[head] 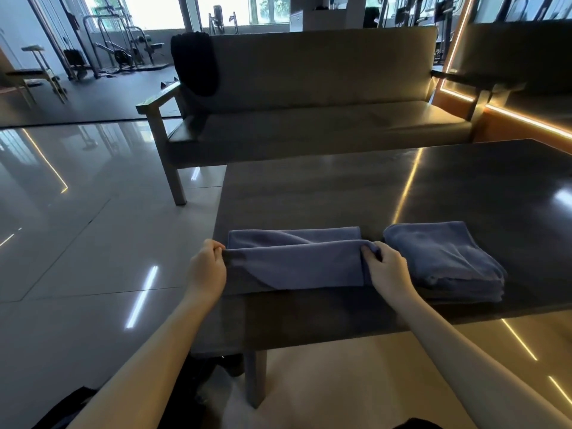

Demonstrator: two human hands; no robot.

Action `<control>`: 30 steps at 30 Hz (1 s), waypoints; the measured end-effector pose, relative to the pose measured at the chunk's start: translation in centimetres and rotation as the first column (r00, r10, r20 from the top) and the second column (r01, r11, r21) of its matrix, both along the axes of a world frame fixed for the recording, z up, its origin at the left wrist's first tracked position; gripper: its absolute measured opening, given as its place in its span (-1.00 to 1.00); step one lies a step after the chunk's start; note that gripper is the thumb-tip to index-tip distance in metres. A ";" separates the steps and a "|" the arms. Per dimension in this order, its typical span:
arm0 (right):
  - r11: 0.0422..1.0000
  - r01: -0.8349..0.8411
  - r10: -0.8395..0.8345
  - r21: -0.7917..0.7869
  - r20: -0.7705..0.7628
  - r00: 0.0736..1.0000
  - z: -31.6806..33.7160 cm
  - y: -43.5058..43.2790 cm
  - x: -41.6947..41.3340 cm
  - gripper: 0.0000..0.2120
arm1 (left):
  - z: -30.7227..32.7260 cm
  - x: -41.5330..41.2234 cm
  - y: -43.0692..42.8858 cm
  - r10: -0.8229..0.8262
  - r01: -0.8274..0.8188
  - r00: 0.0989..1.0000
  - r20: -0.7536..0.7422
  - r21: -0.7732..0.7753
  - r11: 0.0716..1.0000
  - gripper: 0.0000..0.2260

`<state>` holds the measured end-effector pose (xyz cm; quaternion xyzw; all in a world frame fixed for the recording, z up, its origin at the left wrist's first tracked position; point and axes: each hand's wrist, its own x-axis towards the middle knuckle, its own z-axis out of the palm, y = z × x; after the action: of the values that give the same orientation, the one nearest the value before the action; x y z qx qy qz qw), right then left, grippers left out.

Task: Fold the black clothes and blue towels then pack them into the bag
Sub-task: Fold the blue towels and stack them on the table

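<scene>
1. Nearest, at 6 o'clock low in the view: a dark shape [216, 366] on the ground beside the table leg, too dim to name.
2. At 7 o'clock from the centre: left hand [208, 267], thumb and fingers curled, pinching the left end of a blue towel [294, 263] at its fold.
3. At 5 o'clock: right hand [387, 267], fingers curled over the right end of the same towel, gripping the fold.
4. Between the two hands: the towel doubled lengthwise, its raised fold pulled straight, its far layer flat on the table [340, 193], its near part reaching the table's near edge.
5. At 3 o'clock of that towel, just beside the right hand: a stack of folded blue towels [442, 258], lying flat and close to the near edge, a narrow gap apart from the held towel.
6. Under it all: a dark, glossy tabletop, streaked with a yellow reflected line towards 1 o'clock.
7. At 9 o'clock: floor [77, 212] of pale shiny tiles, with bright reflections across it.
8. At 12 o'clock, beyond the table: a long sofa [309, 88] with wooden arms and dull cushions.
9. At 11 o'clock: a black garment [195, 63] draped over the left end of the sofa back.
10. Farthest: gym machines [123, 48] at 10 o'clock, bright windows [269, 10] at 12 o'clock, a glowing orange light strip [526, 119] at 2 o'clock.
</scene>
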<state>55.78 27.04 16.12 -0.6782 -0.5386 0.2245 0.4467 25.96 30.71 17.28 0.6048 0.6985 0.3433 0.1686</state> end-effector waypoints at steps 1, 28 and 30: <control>1.000 0.022 -0.022 0.004 0.014 1.000 0.0 0.3 -0.1 -0.78 | 0.0 0.2 0.2 0.004 -0.003 1.000 -0.025 0.003 1.000 -0.80; 0.959 0.284 -0.277 0.016 0.278 0.920 -0.2 5.6 0.4 -0.81 | -2.0 3.6 6.7 -0.043 0.194 0.874 -0.484 0.266 0.944 -0.79; 0.967 0.251 -0.252 0.044 0.320 0.913 -0.5 3.8 0.5 -0.88 | -1.6 4.6 5.5 -0.195 0.322 0.855 -0.481 0.196 0.926 -0.65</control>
<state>56.27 30.87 15.64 -0.7688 -0.5130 0.0506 0.3784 30.58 36.16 15.66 0.7742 0.5765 0.2585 -0.0378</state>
